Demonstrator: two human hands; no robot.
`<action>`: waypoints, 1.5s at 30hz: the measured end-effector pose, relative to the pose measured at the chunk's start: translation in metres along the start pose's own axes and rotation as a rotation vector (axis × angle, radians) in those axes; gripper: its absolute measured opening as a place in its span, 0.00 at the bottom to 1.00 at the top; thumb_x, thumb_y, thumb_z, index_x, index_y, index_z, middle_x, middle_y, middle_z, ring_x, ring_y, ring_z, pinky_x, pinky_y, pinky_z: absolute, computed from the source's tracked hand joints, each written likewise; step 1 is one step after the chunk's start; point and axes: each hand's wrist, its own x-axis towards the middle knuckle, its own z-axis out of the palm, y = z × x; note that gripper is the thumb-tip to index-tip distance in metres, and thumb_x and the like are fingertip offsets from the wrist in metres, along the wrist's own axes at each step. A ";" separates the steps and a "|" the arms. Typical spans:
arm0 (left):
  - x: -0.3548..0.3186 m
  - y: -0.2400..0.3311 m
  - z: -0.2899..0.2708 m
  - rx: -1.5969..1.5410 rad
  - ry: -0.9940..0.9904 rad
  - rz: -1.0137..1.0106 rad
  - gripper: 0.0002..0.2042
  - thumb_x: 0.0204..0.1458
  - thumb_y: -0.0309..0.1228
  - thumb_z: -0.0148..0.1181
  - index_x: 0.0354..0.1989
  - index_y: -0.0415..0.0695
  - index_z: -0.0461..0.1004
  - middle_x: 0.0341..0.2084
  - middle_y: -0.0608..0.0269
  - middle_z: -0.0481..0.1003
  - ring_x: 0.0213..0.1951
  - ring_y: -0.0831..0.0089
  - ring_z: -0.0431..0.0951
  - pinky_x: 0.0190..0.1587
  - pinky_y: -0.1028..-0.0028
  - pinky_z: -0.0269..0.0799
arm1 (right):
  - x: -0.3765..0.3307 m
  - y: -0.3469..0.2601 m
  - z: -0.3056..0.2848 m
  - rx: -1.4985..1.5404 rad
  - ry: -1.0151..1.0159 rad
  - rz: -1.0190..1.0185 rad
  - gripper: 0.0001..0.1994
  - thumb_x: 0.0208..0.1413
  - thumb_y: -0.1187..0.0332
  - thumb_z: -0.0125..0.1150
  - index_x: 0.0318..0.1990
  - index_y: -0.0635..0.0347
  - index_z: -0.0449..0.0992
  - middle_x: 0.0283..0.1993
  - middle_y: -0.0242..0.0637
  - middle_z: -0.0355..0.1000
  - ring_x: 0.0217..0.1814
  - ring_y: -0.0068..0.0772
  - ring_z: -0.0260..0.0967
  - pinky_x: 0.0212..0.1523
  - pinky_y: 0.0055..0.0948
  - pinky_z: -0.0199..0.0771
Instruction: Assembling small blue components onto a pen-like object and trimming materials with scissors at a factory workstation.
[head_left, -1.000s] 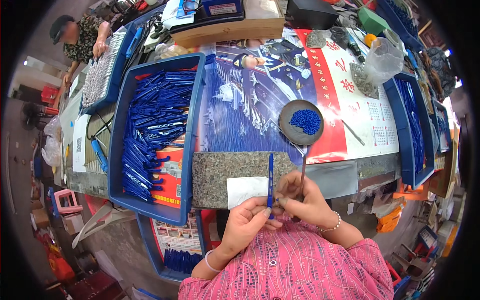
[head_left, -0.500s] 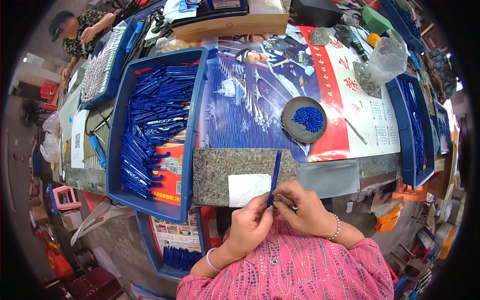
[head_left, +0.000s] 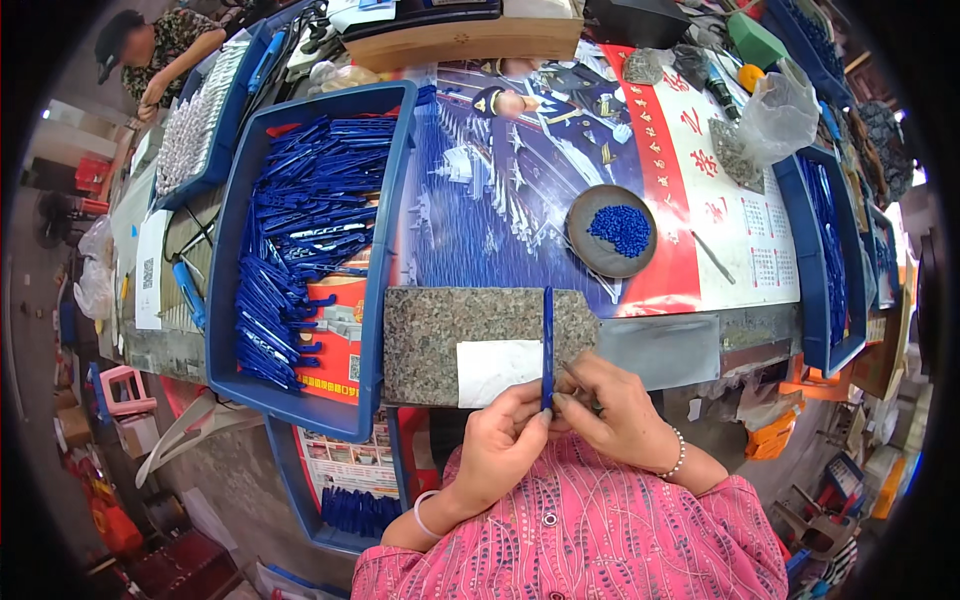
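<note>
My left hand [head_left: 508,436] pinches a long, slim blue plastic piece [head_left: 548,335] near its lower end. The piece stands nearly upright in the picture, its far end over a speckled stone slab [head_left: 430,345]. Close against its right side is my right hand [head_left: 618,415], fingers curled and thumb tip by the piece's lower end. Whatever small thing those fingers may pinch is hidden. On the slab lies a folded white paper [head_left: 492,372]. Beyond it, a round dark dish [head_left: 596,262] holds many tiny blue parts [head_left: 620,230].
A blue tray [head_left: 376,330] full of similar blue pieces [head_left: 315,190] stands left of the slab. Below it sits another blue tray [head_left: 290,480]. More blue trays [head_left: 822,350] line the right side. A thin metal stick [head_left: 712,258] lies on the poster. At the far left, a person [head_left: 170,55] works.
The blue piece has turned from a slight rightward lean to nearly upright. My right hand's fingers have loosened a little and moved slightly right. The far-left person's hand has lowered.
</note>
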 end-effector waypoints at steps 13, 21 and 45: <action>-0.003 -0.001 -0.002 -0.002 -0.011 0.019 0.13 0.54 0.16 0.46 0.48 0.29 0.63 0.40 0.54 0.73 0.41 0.75 0.74 0.45 0.77 0.72 | 0.001 0.000 0.004 -0.046 0.031 -0.108 0.05 0.44 0.76 0.56 0.28 0.65 0.66 0.25 0.41 0.62 0.24 0.43 0.63 0.24 0.34 0.63; 0.024 -0.006 -0.009 -0.170 0.068 -0.071 0.13 0.55 0.21 0.45 0.49 0.34 0.64 0.36 0.51 0.75 0.33 0.68 0.78 0.36 0.76 0.75 | 0.024 0.011 -0.010 -0.018 0.117 0.033 0.06 0.48 0.75 0.56 0.35 0.66 0.70 0.26 0.33 0.68 0.23 0.18 0.60 0.24 0.19 0.60; 0.015 -0.012 -0.046 -0.127 0.182 0.041 0.12 0.54 0.21 0.46 0.47 0.33 0.65 0.32 0.51 0.75 0.29 0.70 0.78 0.34 0.75 0.75 | 0.262 0.054 0.027 -0.442 0.149 -0.072 0.08 0.38 0.70 0.60 0.25 0.66 0.74 0.28 0.51 0.72 0.34 0.49 0.72 0.38 0.38 0.71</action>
